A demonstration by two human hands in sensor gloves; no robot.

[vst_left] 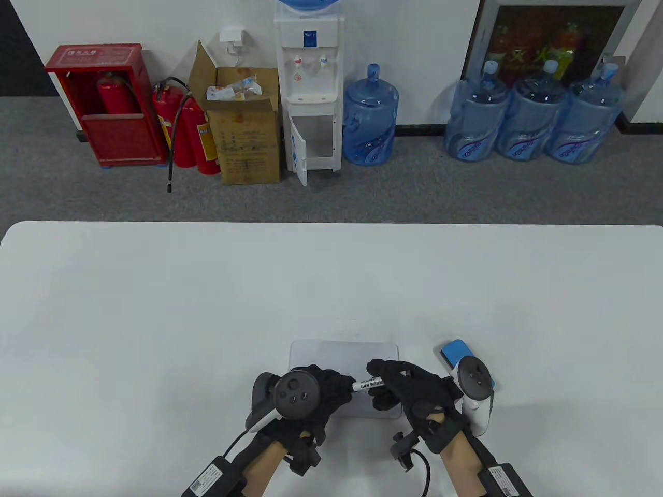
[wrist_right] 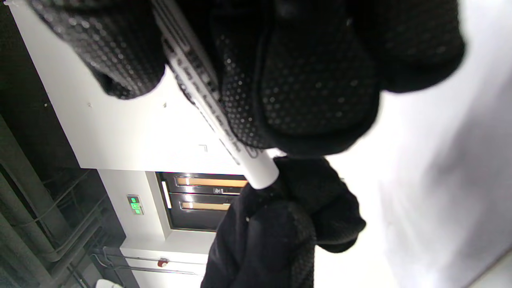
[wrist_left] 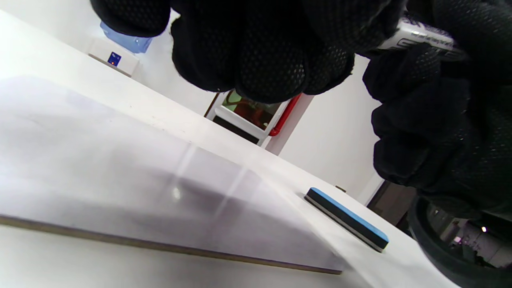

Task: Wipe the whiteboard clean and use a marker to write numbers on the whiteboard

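A small whiteboard (vst_left: 343, 354) lies flat near the table's front edge; its surface (wrist_left: 120, 168) shows no writing. Both hands hover over its near half. My right hand (vst_left: 387, 382) grips the white barrel of a marker (vst_left: 369, 384), which lies roughly level and points left. In the right wrist view the barrel (wrist_right: 224, 124) runs down between my right fingers (wrist_right: 312, 88) into the left glove (wrist_right: 280, 224). My left hand (vst_left: 337, 387) curls round the marker's left end, which is hidden inside its fingers (wrist_left: 260, 60). A blue-topped eraser (vst_left: 456, 353) lies just right of the board.
The eraser (wrist_left: 348, 218) lies flat on the white table (vst_left: 155, 310) beside the board's right edge. Beyond the table's far edge stand a water dispenser (vst_left: 310, 88), water bottles, a cardboard box (vst_left: 247, 129) and fire extinguishers.
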